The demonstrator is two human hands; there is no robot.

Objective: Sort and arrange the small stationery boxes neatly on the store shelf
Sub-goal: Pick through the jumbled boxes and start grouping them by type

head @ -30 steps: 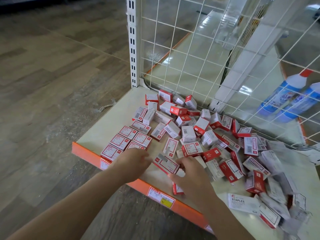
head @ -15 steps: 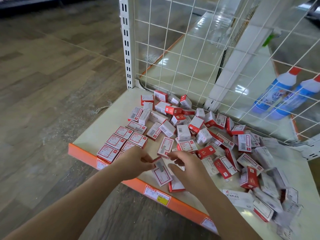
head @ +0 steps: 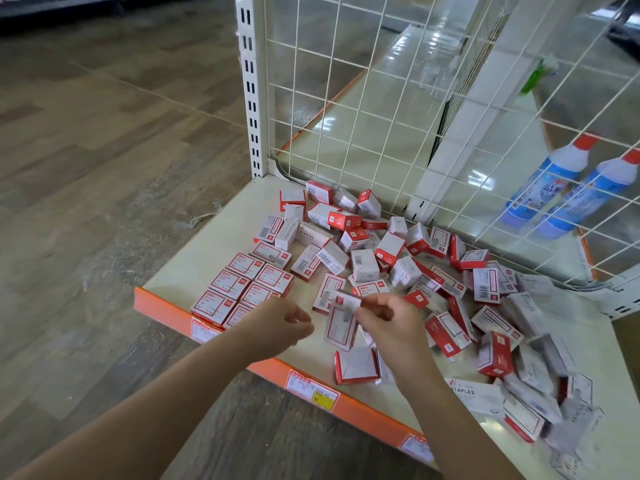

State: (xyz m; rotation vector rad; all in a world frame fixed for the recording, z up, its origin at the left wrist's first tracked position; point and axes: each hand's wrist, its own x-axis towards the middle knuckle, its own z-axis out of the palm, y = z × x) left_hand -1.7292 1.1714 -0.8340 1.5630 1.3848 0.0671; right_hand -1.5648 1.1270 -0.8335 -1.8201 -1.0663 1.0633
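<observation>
Orange shelf lip (head: 263,370) running under both wrists; right hand (head: 391,322) pinching a small box (head: 341,325); left hand (head: 280,322) hovering loosely curled, gripping nothing; bare shelf (head: 207,261) lying left of tidy rows (head: 242,289).

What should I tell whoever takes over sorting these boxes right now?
Right hand pinches one small red-and-white cardboard box above the cream metal shelf.
Left hand loosely curled, holds nothing.
Done: tidy block of flat boxes at the shelf's front left corner.
Left: the loose heap across the middle and right, plus the larger white staples box at the front edge.
</observation>
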